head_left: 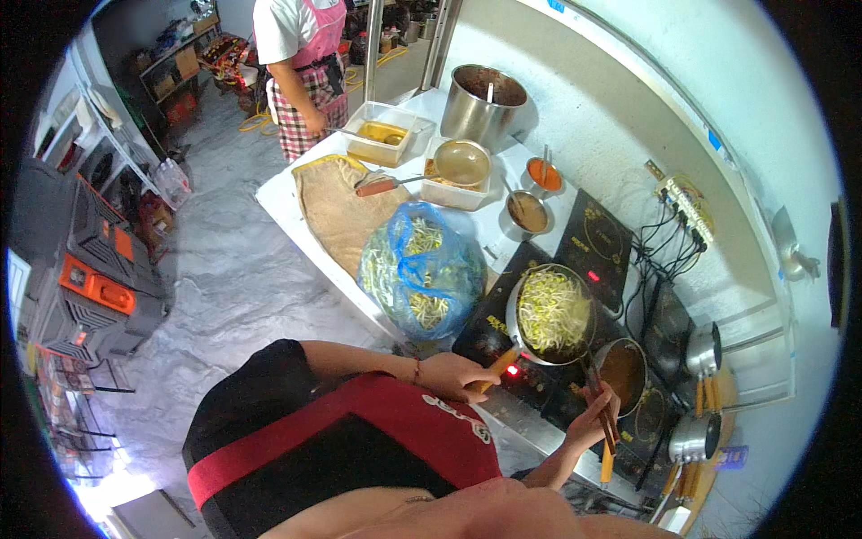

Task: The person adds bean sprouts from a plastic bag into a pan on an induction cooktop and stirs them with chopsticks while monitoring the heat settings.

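My left hand (465,378) is closed round the wooden handle of a metal saucepan (514,323) on an induction cooker. Pale bean sprouts (553,313) with yellow-green heads fill the pan. In my right hand (595,416) is a pair of dark chopsticks (594,381), whose tips reach the sprout pan's lower right edge. Close beside that hand, a second saucepan (625,374) holds brown liquid, and its wooden handle points towards me. A knotted blue plastic bag (431,269) of sprouts lies to the left of the cookers.
A person in a pink apron (323,40) stands at the table's far end. Beyond the bag are a brown towel (337,209), a ladle (461,164), plastic tubs and a large steel pot (481,114). Cables (663,242) run behind the cookers; several saucepans (697,434) sit at right.
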Available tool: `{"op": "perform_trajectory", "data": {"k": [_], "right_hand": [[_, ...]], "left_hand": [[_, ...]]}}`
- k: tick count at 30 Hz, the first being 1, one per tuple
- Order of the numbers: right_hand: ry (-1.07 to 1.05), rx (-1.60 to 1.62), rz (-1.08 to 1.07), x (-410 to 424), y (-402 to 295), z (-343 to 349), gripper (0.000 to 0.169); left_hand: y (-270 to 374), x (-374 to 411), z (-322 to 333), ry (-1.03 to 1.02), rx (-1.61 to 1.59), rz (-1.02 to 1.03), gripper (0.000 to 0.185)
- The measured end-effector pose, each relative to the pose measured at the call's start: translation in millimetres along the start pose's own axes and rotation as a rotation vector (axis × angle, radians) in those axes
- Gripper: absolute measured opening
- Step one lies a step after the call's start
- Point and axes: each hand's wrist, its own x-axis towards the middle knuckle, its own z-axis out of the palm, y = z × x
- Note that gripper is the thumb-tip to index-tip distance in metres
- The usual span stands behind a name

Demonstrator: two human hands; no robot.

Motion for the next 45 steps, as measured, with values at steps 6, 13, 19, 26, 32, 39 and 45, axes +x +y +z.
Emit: {"op": "perform_trajectory", "data": {"k": [6, 13, 19, 26, 32, 39, 45], "right_hand": [[-0.129, -0.135, -0.145, 26.3, -27.9, -23.8, 0.031], [-0.052, -0.163, -0.047, 41.9, -92.3, -53.3, 0.035], [-0.026, -0.047, 0.026, 38.9, -98.8, -53.5, 0.038], [-0.35, -0.046, -0.06, 23.7, -97.0, -7.7, 0.03], [-0.445, -0.08, -0.059, 21.8, -106.2, -18.1, 0.027], [-0.175, 0.023, 0.019, 27.5, -93.7, -37.8, 0.034], [-0.245, 0.092, -0.077, 31.9, -116.6, -43.2, 0.029]], "left_hand": [[-2.1, 2.5, -0.8, -0.006, 0.016, -0.001, 0.05], [-5.2, -0.6, 0.0, -0.008, -0.04, -0.008, 0.051], [-0.1, -0.6, -7.7, -0.046, -0.036, 0.003, 0.05], [-10.3, 2.7, -0.3, -0.028, 0.011, 0.007, 0.051], [-10.0, 3.9, 2.6, 0.027, -0.007, 0.033, 0.048], [-16.0, 8.1, 2.3, -0.044, 0.004, 0.029, 0.049], [-9.3, 5.0, 1.8, 0.047, -0.013, 0.001, 0.049]]}}
